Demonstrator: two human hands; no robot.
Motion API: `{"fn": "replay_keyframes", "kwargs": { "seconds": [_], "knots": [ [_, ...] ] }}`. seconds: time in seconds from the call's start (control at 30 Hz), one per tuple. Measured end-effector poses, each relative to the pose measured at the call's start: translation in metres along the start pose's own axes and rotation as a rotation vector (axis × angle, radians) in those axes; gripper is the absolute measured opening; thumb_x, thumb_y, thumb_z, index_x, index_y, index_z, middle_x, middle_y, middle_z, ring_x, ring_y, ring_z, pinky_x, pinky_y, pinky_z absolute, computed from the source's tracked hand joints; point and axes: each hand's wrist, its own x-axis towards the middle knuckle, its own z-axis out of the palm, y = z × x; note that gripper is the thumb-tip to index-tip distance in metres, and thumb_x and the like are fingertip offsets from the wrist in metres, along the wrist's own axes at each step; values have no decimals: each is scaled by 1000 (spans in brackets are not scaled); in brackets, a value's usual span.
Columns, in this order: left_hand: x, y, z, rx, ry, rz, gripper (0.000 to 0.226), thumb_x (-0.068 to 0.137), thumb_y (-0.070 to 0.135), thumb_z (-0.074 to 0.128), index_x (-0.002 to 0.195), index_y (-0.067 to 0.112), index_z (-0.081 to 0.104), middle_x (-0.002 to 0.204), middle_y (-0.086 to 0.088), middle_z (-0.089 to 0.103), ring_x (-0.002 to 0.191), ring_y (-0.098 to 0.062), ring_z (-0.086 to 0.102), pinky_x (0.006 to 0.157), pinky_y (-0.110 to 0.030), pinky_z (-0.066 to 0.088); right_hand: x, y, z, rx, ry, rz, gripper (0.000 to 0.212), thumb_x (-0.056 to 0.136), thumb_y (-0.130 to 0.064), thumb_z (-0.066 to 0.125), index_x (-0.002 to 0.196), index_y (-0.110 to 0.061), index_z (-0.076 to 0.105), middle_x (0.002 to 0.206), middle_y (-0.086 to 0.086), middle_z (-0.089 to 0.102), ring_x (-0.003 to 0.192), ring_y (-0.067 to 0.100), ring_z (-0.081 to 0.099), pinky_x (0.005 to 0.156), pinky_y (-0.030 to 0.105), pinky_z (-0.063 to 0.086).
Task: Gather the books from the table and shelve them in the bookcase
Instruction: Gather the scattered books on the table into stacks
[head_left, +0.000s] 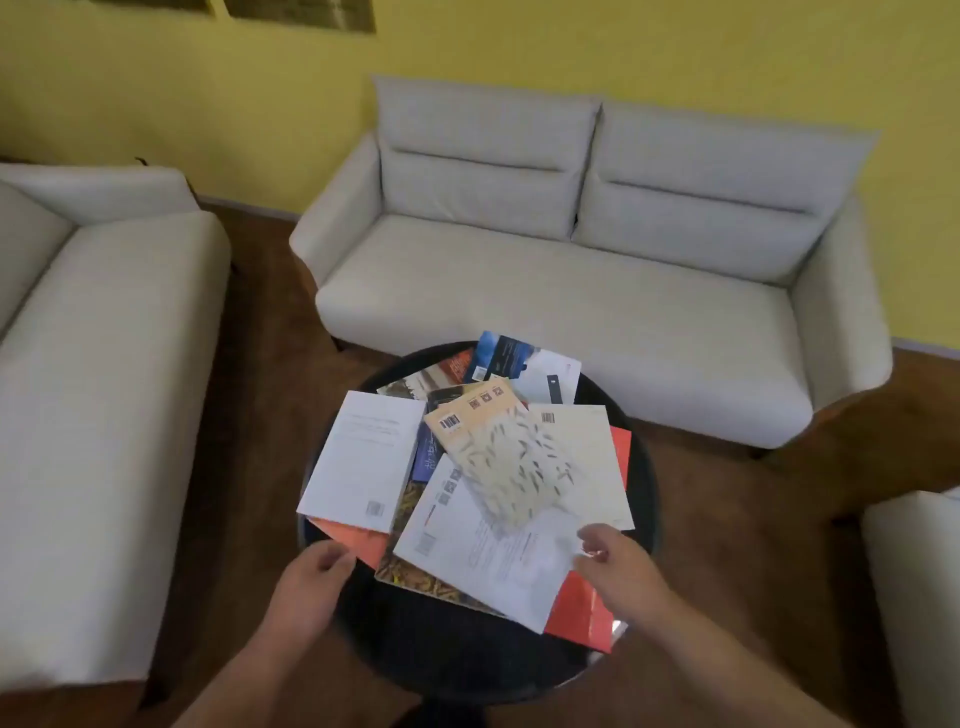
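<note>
Books (514, 467), about a dozen, overlap in one heap on the round dark surface (441, 639); the exact count is hidden. Nearest, the left hand (311, 577) has its fingers loosely curled and holds nothing. The right hand (621, 566) curls its fingers at a white book (493, 556); whether they grip it is unclear. Beyond stand two pale sofas (571, 291).

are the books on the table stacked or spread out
Spread out: the books overlap at odd angles across the round table.

Round black table (647, 483) on wooden floor (260, 364); overlapping books (363, 462) cover it.
</note>
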Motion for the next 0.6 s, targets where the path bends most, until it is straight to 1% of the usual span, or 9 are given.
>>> {"fn": "replay_keyframes", "kwargs": {
  "seconds": [0.1, 0.17, 0.23, 0.3, 0.4, 0.47, 0.5, 0.53, 0.6],
  "knots": [
    [49, 9, -10, 73, 62, 50, 38, 99, 21, 58, 133, 6, 57, 135, -13, 59, 123, -29, 58, 98, -36, 46, 39, -29, 2, -6, 40, 10, 47, 98, -26, 63, 143, -18, 51, 140, 0, 52, 128, 22, 54, 107, 34, 47],
    [77, 19, -19, 63, 81, 23, 43, 97, 28, 61, 135, 10, 54, 137, -12, 57, 121, -29, 59, 93, -36, 52, 64, -48, 2, -46, 67, 9, 50, 97, -29, 64, 143, -16, 50, 145, 4, 51, 130, 24, 52, 109, 34, 45],
    [103, 22, -24, 74, 68, 1, 35, 96, 32, 63, 125, 14, 57, 124, -9, 65, 107, -25, 67, 80, -33, 58, 83, -60, 3, -82, 87, 28, 50, 95, -36, 66, 140, -19, 52, 142, 4, 53, 126, 25, 55, 106, 36, 47],
    [124, 28, -28, 120, 35, -16, 29, 95, 33, 63, 117, 15, 56, 111, -8, 67, 96, -23, 68, 70, -29, 57, 99, -69, 3, -130, 78, 62, 52, 91, -47, 65, 136, -24, 52, 137, 1, 56, 121, 25, 56, 104, 41, 51],
    [148, 32, -26, 151, -26, -63, 26, 97, 33, 62, 112, 14, 52, 100, -3, 63, 85, -17, 64, 69, -29, 54, 117, -72, 3, -215, 78, 99, 58, 85, -57, 62, 133, -27, 51, 130, -1, 59, 116, 24, 58, 99, 47, 54],
    [157, 35, -23, 173, -44, -87, 21, 98, 32, 59, 108, 18, 48, 91, 1, 58, 75, -11, 57, 62, -25, 49, 121, -75, 3, -163, 57, 124, 60, 86, -54, 66, 135, -25, 48, 132, -1, 59, 119, 24, 57, 99, 44, 53],
    [161, 36, -22, 168, -47, -96, 20, 98, 33, 59, 108, 19, 48, 92, 1, 58, 74, -10, 56, 60, -23, 47, 122, -77, 2, -121, 43, 136, 59, 88, -49, 69, 136, -23, 47, 133, 0, 58, 121, 25, 57, 98, 41, 53],
    [166, 36, -22, 164, -52, -112, 21, 98, 34, 59, 109, 19, 48, 94, -1, 59, 74, -11, 56, 59, -23, 45, 126, -76, 3, -86, 32, 149, 59, 90, -44, 70, 138, -22, 45, 136, 1, 57, 123, 26, 56, 97, 38, 52],
    [172, 38, -22, 144, -64, -144, 24, 98, 34, 60, 112, 19, 49, 95, -1, 59, 78, -15, 58, 59, -23, 45, 129, -78, 3, -55, 18, 172, 61, 91, -41, 71, 141, -20, 44, 139, 1, 56, 128, 27, 56, 100, 38, 49]
  ]
}}
